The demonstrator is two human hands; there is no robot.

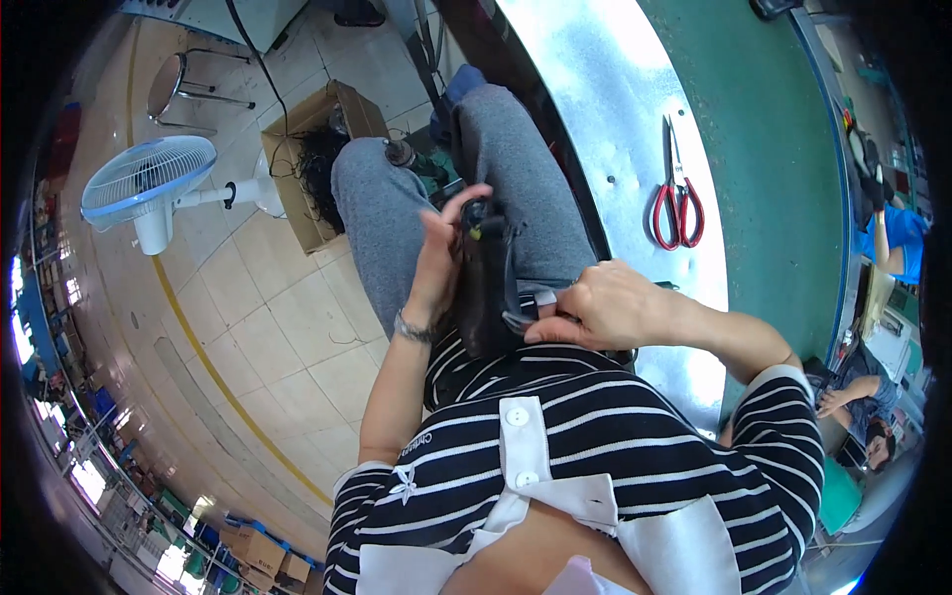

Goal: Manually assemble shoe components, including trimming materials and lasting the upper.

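The dark, elongated piece sits right in your left hand's grip, standing lengthwise above your lap, its near end close to your striped shirt. That left hand grasps its side, with 1 digit reaching over the far end. Your right hand is curled just right of the near end, and a small shiny bit shows by its thumb tip; you cannot tell from here whether those fingers pinch it. The step looks like close handwork at that near end, so let the left hand do the steadying and the right only the fine moves. Brace your left forearm on your thigh, as the piece looks blurred and could wobble. Turn the near end toward your eyes, since your fingers hide the contact. Right of the grip and farther out, the red-handled scissors lie on the metal sheet, points away from you, within easy reach. Left of the grip, beyond your knee, stands the cardboard box with tangled black wires; the fan is farther left.
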